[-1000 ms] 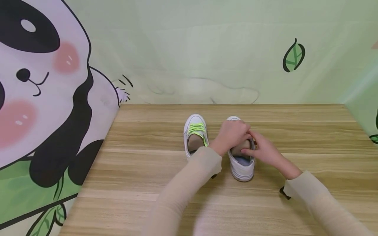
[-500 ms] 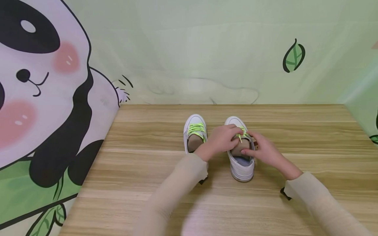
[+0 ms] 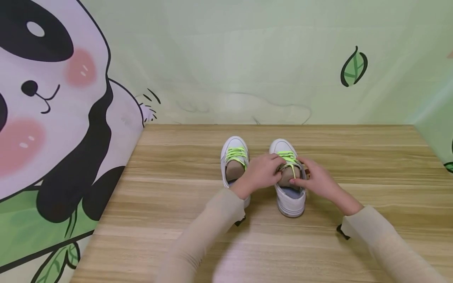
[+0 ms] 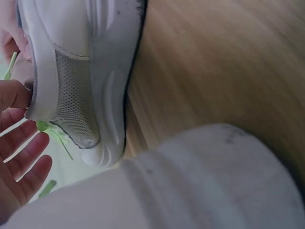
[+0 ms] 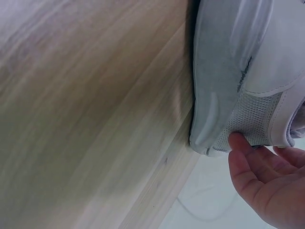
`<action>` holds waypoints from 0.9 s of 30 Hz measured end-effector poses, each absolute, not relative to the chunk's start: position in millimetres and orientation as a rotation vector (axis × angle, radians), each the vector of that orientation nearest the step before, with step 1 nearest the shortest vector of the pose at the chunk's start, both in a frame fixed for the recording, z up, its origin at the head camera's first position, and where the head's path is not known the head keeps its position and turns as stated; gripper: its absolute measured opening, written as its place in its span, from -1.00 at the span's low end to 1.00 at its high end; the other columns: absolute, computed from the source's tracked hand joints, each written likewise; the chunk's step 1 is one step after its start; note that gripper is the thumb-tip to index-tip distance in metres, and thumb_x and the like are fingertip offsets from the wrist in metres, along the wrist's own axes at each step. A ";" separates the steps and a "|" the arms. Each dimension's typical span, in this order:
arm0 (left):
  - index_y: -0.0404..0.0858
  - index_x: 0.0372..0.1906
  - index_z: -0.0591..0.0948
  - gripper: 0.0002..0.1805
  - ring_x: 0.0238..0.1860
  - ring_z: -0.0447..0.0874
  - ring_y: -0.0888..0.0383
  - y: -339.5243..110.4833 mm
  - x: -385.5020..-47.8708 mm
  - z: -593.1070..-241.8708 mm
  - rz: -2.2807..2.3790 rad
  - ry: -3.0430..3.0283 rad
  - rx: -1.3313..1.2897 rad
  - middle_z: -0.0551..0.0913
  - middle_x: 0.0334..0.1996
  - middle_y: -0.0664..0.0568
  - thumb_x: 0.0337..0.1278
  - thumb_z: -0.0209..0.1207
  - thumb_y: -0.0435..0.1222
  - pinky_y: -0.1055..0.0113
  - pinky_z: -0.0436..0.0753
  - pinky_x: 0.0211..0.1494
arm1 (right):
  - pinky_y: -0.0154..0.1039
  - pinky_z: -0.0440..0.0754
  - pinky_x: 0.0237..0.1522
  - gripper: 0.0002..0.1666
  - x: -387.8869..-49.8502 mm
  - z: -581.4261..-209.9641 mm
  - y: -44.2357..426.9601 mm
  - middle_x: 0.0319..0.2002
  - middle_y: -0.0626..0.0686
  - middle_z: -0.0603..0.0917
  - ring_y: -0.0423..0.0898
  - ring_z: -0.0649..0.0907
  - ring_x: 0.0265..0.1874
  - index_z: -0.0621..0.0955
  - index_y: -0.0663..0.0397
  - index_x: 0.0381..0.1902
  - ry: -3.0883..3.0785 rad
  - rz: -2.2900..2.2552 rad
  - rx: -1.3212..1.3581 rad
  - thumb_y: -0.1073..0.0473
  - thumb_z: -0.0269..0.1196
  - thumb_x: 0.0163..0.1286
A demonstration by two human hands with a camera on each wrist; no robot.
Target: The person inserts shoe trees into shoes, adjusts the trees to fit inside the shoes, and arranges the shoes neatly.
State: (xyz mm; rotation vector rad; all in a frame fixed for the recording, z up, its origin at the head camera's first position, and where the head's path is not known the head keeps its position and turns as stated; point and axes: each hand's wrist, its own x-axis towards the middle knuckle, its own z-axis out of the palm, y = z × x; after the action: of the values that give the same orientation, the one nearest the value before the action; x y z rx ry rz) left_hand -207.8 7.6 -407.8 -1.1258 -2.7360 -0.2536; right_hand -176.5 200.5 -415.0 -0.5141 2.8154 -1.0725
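Observation:
Two white sneakers with neon-green laces stand side by side on the wooden floor, toes away from me. At the right sneaker (image 3: 291, 205), my left hand (image 3: 262, 171) pinches the left edge of the opening beside the laces (image 3: 287, 155). My right hand (image 3: 320, 180) holds the opposite edge, with the thumb toward the opening and the fingers outside. A loose lace end hangs over the brown tongue. In the left wrist view, my left fingers (image 4: 31, 150) lie near a dangling lace (image 4: 59, 142). In the right wrist view, right fingertips touch the mesh side (image 5: 252, 114).
The left sneaker (image 3: 235, 142) is partly covered by my left forearm. Wood-grain floor (image 3: 170, 173) surrounds both shoes. Behind them rises a pale green backdrop (image 3: 247, 59). A panda drawing (image 3: 63, 98) covers the left side.
My left hand has moved left and down from over the right sneaker's laces to its left edge, uncovering the laces. The right hand stays in place.

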 end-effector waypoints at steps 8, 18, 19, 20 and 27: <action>-0.03 -0.33 0.58 -0.86 -0.49 0.52 0.26 10.6 -204.8 -414.2 -0.144 -2.599 -1.030 0.60 -0.43 0.22 0.04 0.02 -0.17 0.38 0.47 -0.56 | 0.02 0.53 -0.20 -0.16 -175.8 -414.5 200.9 0.12 0.33 0.36 0.24 0.54 -0.13 0.24 0.25 0.21 2.825 -1.045 -0.503 -0.01 0.28 0.07; -0.07 -0.45 0.51 -0.86 -0.62 0.54 0.21 16.0 -197.4 -419.7 -0.166 -2.558 -0.896 0.59 -0.54 0.18 0.14 -0.03 -0.22 0.35 0.45 -0.66 | 0.11 0.43 -0.09 -0.20 -174.7 -415.3 196.4 0.05 0.32 0.41 0.21 0.47 -0.04 0.31 0.25 0.14 2.926 -0.966 -0.560 0.01 0.33 0.00; -0.07 -0.45 0.51 -0.87 -0.63 0.53 0.21 16.2 -196.9 -419.5 -0.167 -2.565 -0.896 0.59 -0.55 0.18 0.13 -0.01 -0.22 0.34 0.45 -0.66 | 0.12 0.41 -0.08 -0.19 -174.7 -415.7 195.7 0.04 0.32 0.41 0.21 0.46 -0.02 0.31 0.25 0.14 2.944 -0.946 -0.566 0.00 0.34 -0.01; -0.08 -0.45 0.51 -0.88 -0.64 0.52 0.21 16.5 -196.7 -419.4 -0.170 -2.570 -0.897 0.58 -0.55 0.18 0.12 0.00 -0.22 0.35 0.45 -0.66 | 0.14 0.39 -0.07 -0.19 -174.5 -416.1 195.0 0.03 0.32 0.41 0.21 0.45 -0.01 0.32 0.24 0.13 2.959 -0.930 -0.570 0.00 0.35 -0.02; -0.09 -0.48 0.49 -0.96 -0.65 0.48 0.22 16.3 -195.4 -416.1 -0.179 -2.591 -0.922 0.55 -0.59 0.17 0.01 0.07 -0.27 0.36 0.44 -0.66 | 0.13 0.41 -0.11 -0.21 -174.9 -415.5 191.2 0.01 0.30 0.43 0.20 0.46 -0.03 0.34 0.19 0.12 2.994 -0.889 -0.545 0.03 0.36 -0.04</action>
State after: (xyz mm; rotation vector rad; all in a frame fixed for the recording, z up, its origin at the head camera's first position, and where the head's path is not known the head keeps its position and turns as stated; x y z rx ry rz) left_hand -195.4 16.3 -416.1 -0.9218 -2.5914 -0.1794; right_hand -174.9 191.2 -415.5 -0.5449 2.9939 -0.8889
